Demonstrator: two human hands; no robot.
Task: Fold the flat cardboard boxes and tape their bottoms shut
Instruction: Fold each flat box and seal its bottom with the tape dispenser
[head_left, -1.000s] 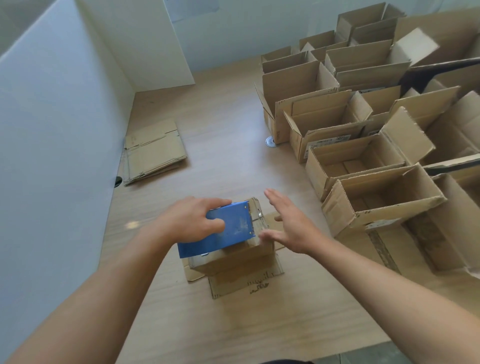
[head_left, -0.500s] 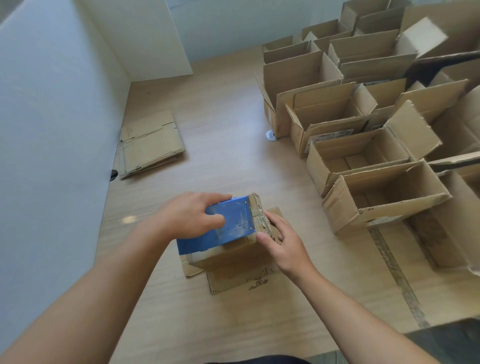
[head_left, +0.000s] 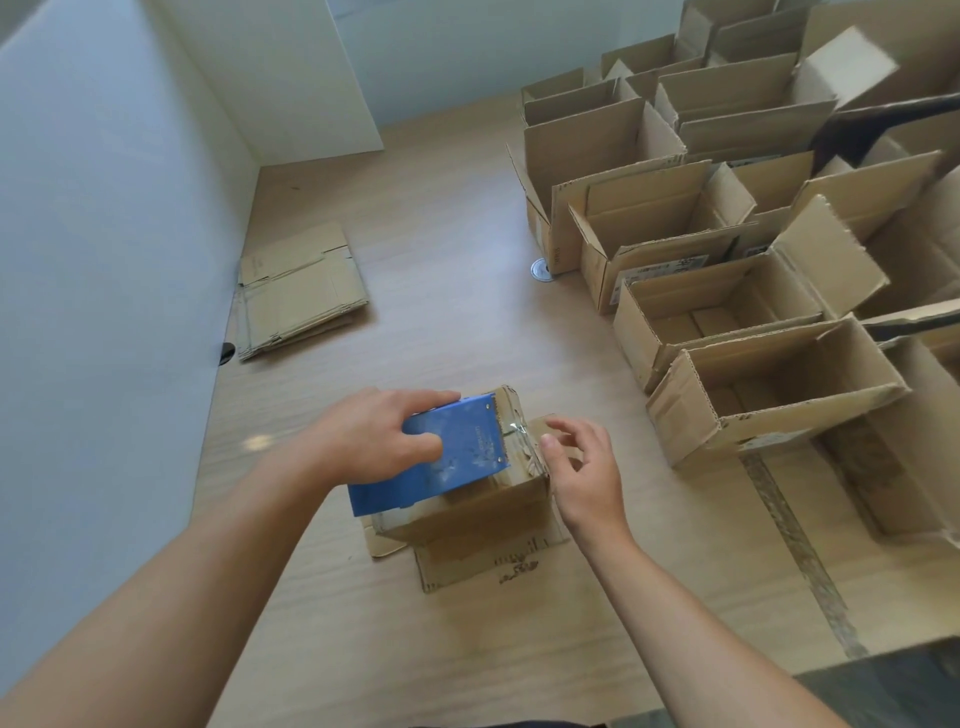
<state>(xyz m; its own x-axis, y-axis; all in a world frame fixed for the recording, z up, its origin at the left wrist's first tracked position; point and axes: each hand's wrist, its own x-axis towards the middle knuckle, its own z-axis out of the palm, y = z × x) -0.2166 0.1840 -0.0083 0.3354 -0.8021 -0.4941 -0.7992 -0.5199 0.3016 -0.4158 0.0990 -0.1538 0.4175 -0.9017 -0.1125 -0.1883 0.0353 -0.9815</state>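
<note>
L hand (head_left: 374, 436) fingers curl round the blue tape dispenser (head_left: 457, 460), pressed on the upturned box (head_left: 483, 514) mid wood surface (head_left: 441, 270). R hand (head_left: 587, 467) fingers are loosely spread, holding nothing, just off the box's rt edge (0.5 s ago they pressed the tape there). Erected boxes (head_left: 769, 384) crowd the rt side, w/ a flat stack (head_left: 301, 291) far left; flap scribble and labels are unreadable.

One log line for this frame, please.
left hand grips tape dispenser on box | right hand open beside box | stage: taping bottom
</note>
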